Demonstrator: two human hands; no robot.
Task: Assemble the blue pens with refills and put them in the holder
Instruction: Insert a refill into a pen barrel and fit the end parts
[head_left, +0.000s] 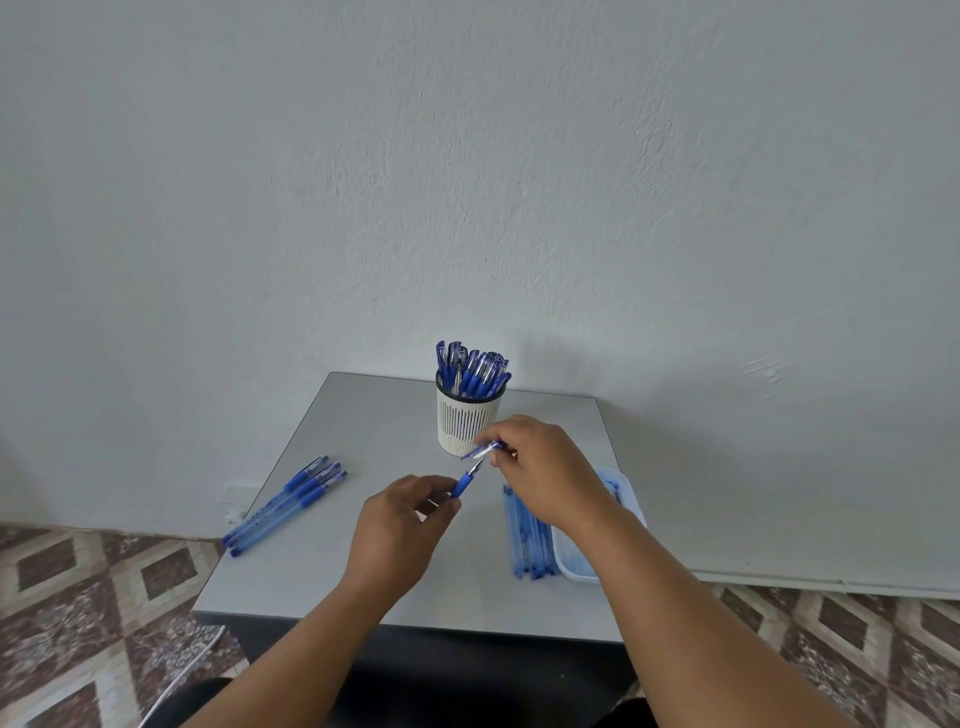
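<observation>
Blue plastic marked the pen (464, 484) held above the middle of the grey surface (363, 426), its rubber-sleeved front end and metal tip pointing toward one o'clock. The left hand (400, 525) pinched that pen between thumb and fingertips, its grip clamped on the blue sleeve. Just beyond the tip, at one o'clock, the right hand (545, 467) pinched a clear, blue-clipped cap (483, 450), its grip clamped on it; cap and tip were very close, though whether they touched could not be told. At twelve o'clock from the hands stood the white slotted holder (467, 421), upright and packed with blue pens (470, 371). At nine o'clock three finished pens (291, 501) lay side by side near the surface's left edge. At four o'clock, under the right wrist, a row of pale blue barrels (530, 551) lay beside a translucent tray (571, 564). Patterned floor tiles (78, 597) showed around the surface, with a pale wall (467, 156) behind.
</observation>
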